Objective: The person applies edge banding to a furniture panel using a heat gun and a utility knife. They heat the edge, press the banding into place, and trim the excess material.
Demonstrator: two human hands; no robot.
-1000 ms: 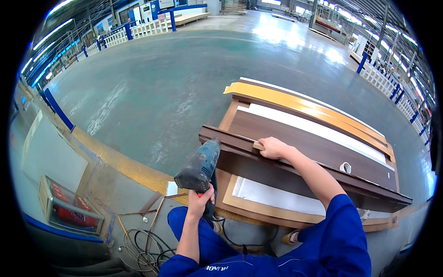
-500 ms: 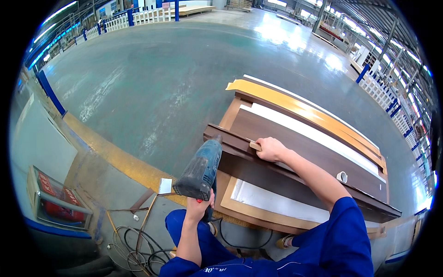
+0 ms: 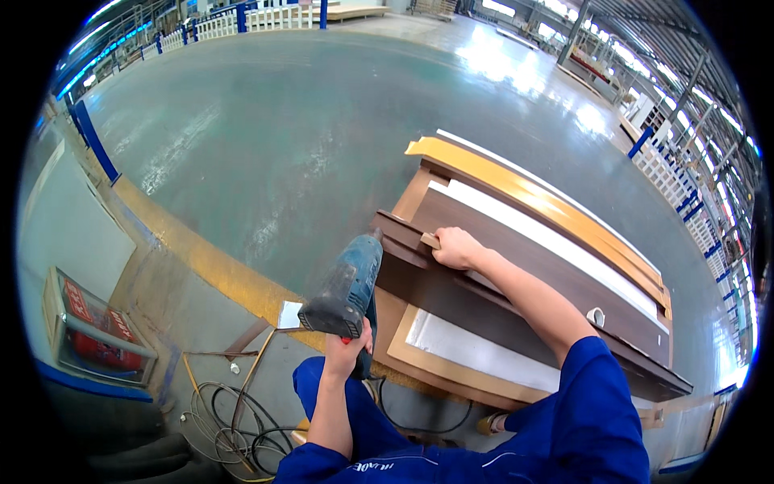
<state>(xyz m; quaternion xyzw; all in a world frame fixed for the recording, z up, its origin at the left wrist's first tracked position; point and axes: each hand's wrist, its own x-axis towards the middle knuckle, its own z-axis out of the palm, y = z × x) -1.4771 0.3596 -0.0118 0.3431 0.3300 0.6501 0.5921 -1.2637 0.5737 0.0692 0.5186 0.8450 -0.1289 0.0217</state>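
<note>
Two hands are busy in the head view, each with its own job. The left hand [image 3: 348, 348] is wrapped tight round the grip of a blue power tool [image 3: 345, 284], fingers closed on the handle, so the heavy body sits above the fist and its nose points away toward the end of the wood. A cord [image 3: 222, 411] lies in loops on the floor below and to the left of that fist. The right hand [image 3: 456, 248] lies on a dark strip [image 3: 516, 310], fingers curled over a small tan block [image 3: 430, 240] at the strip's near end; it looks like it is pressing the block down so it will not slip. That block sits just past the tool's nose. Under the right hand lie a brown panel [image 3: 556, 266] and, farther off, a yellow board [image 3: 532, 194], stacked flat so they stay put. Far to the left of the tool hand stands a red box [image 3: 97, 327].
</note>
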